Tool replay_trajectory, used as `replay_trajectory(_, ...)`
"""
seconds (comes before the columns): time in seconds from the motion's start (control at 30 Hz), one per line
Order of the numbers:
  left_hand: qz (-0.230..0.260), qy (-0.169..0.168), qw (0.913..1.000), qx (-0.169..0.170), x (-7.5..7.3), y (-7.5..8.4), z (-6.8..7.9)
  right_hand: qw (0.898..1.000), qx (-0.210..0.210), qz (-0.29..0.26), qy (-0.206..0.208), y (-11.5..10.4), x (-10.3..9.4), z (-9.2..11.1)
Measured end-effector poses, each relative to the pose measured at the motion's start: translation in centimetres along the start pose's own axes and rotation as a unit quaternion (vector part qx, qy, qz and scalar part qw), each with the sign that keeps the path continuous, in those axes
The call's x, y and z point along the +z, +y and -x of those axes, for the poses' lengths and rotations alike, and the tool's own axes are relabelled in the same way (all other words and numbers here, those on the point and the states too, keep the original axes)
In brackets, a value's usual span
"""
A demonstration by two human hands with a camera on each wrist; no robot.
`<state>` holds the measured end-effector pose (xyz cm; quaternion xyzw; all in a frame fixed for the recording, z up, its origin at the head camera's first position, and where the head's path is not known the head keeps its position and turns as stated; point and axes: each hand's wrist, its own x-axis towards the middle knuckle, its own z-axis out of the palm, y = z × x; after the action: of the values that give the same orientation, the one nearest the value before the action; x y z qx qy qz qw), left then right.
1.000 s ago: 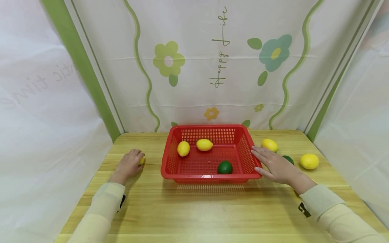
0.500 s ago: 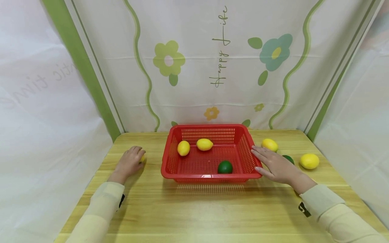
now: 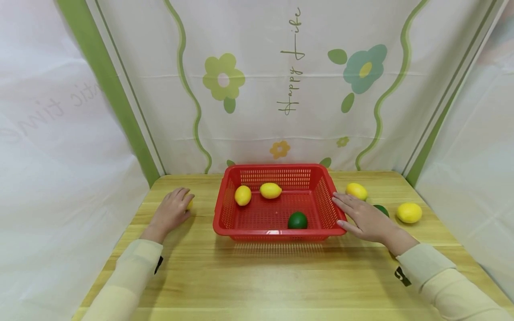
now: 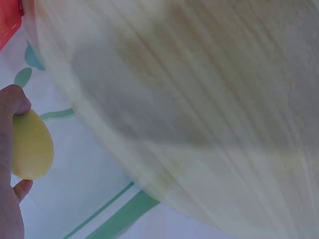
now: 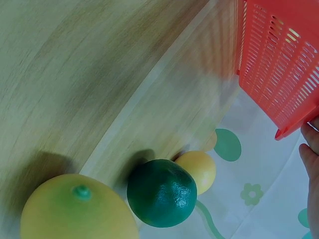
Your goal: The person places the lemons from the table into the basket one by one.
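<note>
My left hand [image 3: 172,210] pinches a yellow lemon [image 4: 32,144] at the left of the table, with thumb and fingers at its two ends in the left wrist view. From the head, the hand covers most of this lemon. A red slotted plastic basket [image 3: 241,232] stands in the middle. Inside it lie two lemons, one at the left [image 3: 242,195] and another near the back wall [image 3: 271,191], plus a round dark green fruit [image 3: 297,220] at the front right. My right hand [image 3: 363,218] rests on the basket's right rim, fingers extended.
Right of the basket, on the wooden table [image 3: 257,276], are a lemon [image 3: 356,191] toward the back, a green fruit [image 3: 381,210] partly hidden by my right hand, and another lemon [image 3: 409,213] farther right. A patterned white curtain [image 3: 257,125] hangs behind the table.
My left hand has moved slightly up and away from me in the head view, carrying the lemon with it. The right hand and the basket have stayed in place.
</note>
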<state>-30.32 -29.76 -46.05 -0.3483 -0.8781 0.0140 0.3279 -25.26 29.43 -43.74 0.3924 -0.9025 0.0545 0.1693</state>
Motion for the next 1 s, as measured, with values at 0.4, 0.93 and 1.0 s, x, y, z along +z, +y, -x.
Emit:
replay_trajectory(0.4, -0.01, 0.043, 0.9987, 0.026, -1.2, 0.2, -1.4, 1.0, -0.002, 0.0, -0.001, 0.0, -0.1, 0.1)
replay_trajectory(0.93, -0.016, 0.059, 0.9968, 0.051, -3.0, 1.3, -3.5, 1.0, 0.0, 0.003, 0.0, 0.1, 0.0, 0.1)
replay_trajectory(1.0, -0.017, 0.065, 0.996, 0.058, -3.2, 1.4, -3.7, 1.0, 0.0, 0.005, 0.001, 0.1, 0.1, 0.1)
